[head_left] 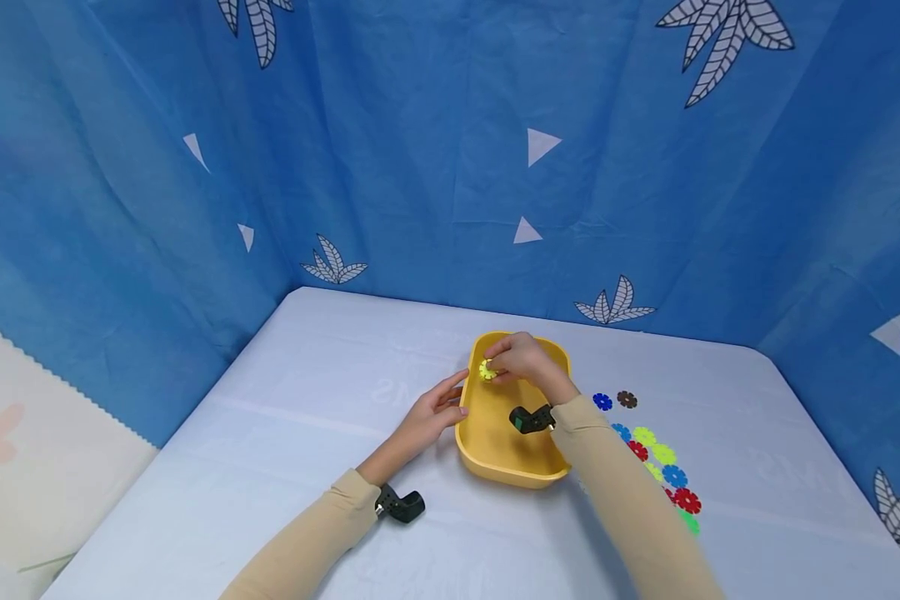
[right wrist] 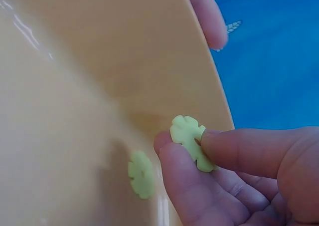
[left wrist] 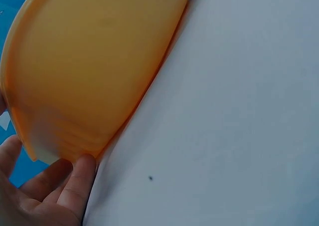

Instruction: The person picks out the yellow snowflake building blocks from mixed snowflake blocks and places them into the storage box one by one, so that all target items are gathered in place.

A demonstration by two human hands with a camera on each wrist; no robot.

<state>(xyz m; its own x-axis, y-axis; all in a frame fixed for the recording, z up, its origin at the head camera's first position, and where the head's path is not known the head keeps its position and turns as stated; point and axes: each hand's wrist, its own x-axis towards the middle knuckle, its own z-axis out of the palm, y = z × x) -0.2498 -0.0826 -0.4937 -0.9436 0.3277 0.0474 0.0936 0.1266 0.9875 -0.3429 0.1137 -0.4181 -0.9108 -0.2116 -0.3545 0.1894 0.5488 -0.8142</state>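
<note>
A notched yellow-green plastic snowflake disc (right wrist: 187, 138) is pinched between the thumb and fingers of my right hand (head_left: 521, 357), inside the yellow plastic bin (head_left: 487, 454). A second yellow-green disc (right wrist: 141, 174) lies in the bin below those fingertips, in the right wrist view. My left hand (head_left: 427, 414) is at the bin's left side, its fingertips (left wrist: 82, 173) touching the outer wall in the left wrist view. No object shows between the left fingers.
Several loose discs lie on the white-covered table (head_left: 285, 400) right of the bin, among them a dark blue disc (head_left: 602, 402), a brown disc (head_left: 627, 399) and a red disc (head_left: 687, 500). My right forearm partly hides this group. A blue curtain (head_left: 420, 167) stands behind the table.
</note>
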